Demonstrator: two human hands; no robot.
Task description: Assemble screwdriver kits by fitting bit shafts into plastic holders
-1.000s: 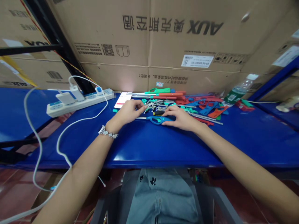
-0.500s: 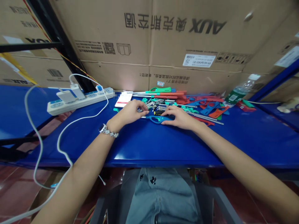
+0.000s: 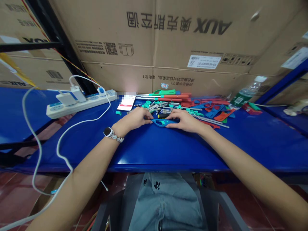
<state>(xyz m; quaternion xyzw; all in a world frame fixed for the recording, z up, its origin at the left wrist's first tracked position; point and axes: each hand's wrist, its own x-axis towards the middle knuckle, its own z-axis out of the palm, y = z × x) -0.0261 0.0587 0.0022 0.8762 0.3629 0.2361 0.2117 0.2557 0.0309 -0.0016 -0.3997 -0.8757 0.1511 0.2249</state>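
Observation:
A blue lighter-shaped handle (image 3: 160, 123) with a finger loop lies level between my hands, just above the blue table (image 3: 154, 150). The fingers of my left hand (image 3: 141, 118) pinch its left end, where the metal tube is hidden by them. My right hand (image 3: 183, 121) grips the other end between thumb and fingers. Right behind the handle is a black and yellow screwdriver (image 3: 163, 115), partly covered by my right fingers. Small metal and green parts (image 3: 154, 106) are heaped behind both hands.
Orange and green lighters (image 3: 172, 96) and loose red and blue shells (image 3: 213, 111) lie at the back. A bottle (image 3: 243, 96) stands right. At left are a power strip (image 3: 81, 104), a white cable (image 3: 84, 122) and a white phone-like item (image 3: 126, 102). Cardboard boxes (image 3: 154, 70) stand behind.
My left hand has moved slightly right and down and closed on the left end of the blue handle. My right hand keeps its hold.

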